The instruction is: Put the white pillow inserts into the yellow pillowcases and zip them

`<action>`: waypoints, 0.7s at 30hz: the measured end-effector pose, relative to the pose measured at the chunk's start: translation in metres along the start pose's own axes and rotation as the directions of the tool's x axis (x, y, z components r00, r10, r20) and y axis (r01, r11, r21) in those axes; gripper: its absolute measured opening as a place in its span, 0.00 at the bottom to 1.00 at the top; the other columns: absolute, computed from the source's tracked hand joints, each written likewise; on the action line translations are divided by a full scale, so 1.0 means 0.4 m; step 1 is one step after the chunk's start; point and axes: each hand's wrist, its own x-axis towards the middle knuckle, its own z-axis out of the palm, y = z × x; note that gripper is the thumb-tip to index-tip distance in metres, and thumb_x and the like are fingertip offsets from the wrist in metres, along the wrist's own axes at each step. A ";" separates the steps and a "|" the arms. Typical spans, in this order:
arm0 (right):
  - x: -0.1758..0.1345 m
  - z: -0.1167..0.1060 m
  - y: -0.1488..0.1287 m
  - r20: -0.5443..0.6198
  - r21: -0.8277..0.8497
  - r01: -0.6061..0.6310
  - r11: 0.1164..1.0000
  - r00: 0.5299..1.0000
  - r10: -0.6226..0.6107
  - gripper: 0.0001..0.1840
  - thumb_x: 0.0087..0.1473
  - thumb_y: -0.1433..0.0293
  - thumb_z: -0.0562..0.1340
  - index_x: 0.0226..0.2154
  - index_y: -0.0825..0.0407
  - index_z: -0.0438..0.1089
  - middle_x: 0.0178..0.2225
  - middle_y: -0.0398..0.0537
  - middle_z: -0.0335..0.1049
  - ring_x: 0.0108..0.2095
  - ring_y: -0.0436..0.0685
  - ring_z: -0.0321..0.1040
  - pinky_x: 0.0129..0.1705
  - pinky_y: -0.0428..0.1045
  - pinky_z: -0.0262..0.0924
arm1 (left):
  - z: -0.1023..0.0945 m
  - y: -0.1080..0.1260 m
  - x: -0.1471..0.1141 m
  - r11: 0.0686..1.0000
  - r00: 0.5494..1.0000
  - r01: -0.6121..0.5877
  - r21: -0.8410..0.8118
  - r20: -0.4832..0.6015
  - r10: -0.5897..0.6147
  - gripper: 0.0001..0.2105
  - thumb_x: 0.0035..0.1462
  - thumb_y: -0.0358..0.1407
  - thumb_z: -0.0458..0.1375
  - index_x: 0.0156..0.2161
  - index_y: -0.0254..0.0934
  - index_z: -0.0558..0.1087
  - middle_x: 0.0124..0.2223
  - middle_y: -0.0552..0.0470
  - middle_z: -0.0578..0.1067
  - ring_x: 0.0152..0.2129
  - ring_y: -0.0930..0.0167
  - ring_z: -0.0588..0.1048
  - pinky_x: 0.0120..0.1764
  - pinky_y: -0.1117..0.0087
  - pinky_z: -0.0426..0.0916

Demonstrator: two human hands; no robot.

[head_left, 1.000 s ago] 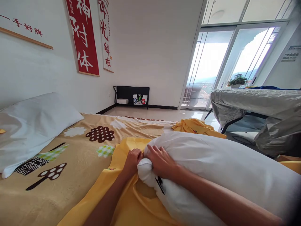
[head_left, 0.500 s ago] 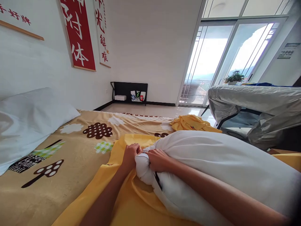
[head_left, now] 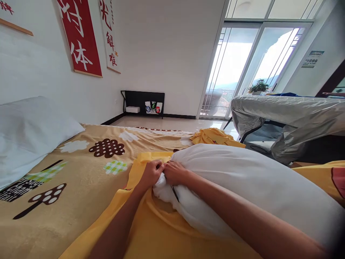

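Observation:
A plump white pillow (head_left: pixel 237 180) lies on a yellow cloth (head_left: pixel 145 223) on the bed. Its near-left end is bunched up between my hands, which almost touch. My left hand (head_left: pixel 151 173) is closed on the gathered fabric at the tip, with the fingertips partly hidden. Just right of it, my right hand (head_left: pixel 174 173) grips the same end, fingers curled into the fabric. A narrow dark strip shows on the pillow below my right wrist; I cannot tell what it is.
The bed has a tan patterned blanket (head_left: pixel 67 212). Another white pillow (head_left: pixel 35 133) lies at the left. A crumpled yellow cloth (head_left: pixel 215 137) sits beyond my pillow. At the right stands a table under a grey plastic cover (head_left: pixel 285 109), with a potted plant (head_left: pixel 258 87) on it.
My hands have come closer together, and the rounded white bulge between them has been squeezed and pulled in. The view has turned slightly to the right.

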 end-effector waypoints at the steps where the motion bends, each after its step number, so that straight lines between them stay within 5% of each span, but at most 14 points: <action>1: 0.002 -0.007 0.008 0.003 -0.009 -0.006 1.000 1.000 0.006 0.16 0.54 0.72 0.56 0.42 0.61 0.73 0.42 0.62 0.73 0.46 0.63 0.69 0.47 0.53 0.60 | -0.007 -0.007 -0.001 1.000 1.000 -0.003 0.021 0.013 0.003 0.14 0.54 0.42 0.48 0.22 0.37 0.59 0.21 0.58 0.62 0.21 0.76 0.60 0.27 0.74 0.54; 6: -0.051 -0.037 -0.022 -0.047 -0.043 0.005 0.999 0.999 -0.007 0.18 0.54 0.73 0.56 0.48 0.60 0.69 0.48 0.61 0.69 0.49 0.63 0.65 0.51 0.55 0.57 | -0.040 -0.019 -0.013 0.990 0.999 0.009 0.139 0.039 -0.014 0.08 0.52 0.38 0.51 0.25 0.37 0.64 0.24 0.55 0.68 0.23 0.73 0.65 0.28 0.72 0.57; 12: -0.182 -0.058 -0.052 -0.235 -0.062 -0.083 0.995 0.970 0.066 0.12 0.54 0.76 0.57 0.42 0.55 0.69 0.42 0.57 0.72 0.46 0.63 0.66 0.48 0.56 0.56 | -0.075 0.079 -0.066 0.954 0.997 0.020 0.300 -0.080 0.005 0.06 0.54 0.34 0.49 0.26 0.38 0.62 0.26 0.55 0.68 0.24 0.72 0.65 0.31 0.71 0.57; 17: -0.197 -0.062 0.010 -0.192 0.125 -0.141 0.982 0.968 0.163 0.12 0.51 0.76 0.58 0.39 0.51 0.71 0.37 0.51 0.76 0.40 0.60 0.72 0.40 0.50 0.56 | -0.078 0.130 -0.201 0.956 0.998 0.033 0.292 0.044 -0.048 0.11 0.56 0.35 0.48 0.22 0.38 0.61 0.21 0.55 0.66 0.21 0.72 0.65 0.27 0.71 0.57; 21: -0.178 -0.057 0.031 -0.200 0.141 -0.095 0.986 0.972 0.122 0.13 0.49 0.73 0.60 0.39 0.49 0.73 0.37 0.52 0.76 0.40 0.61 0.73 0.37 0.49 0.57 | 0.002 0.151 -0.298 0.921 0.950 -0.243 0.306 0.265 0.162 0.10 0.61 0.33 0.46 0.36 0.39 0.70 0.40 0.49 0.74 0.39 0.67 0.71 0.43 0.67 0.64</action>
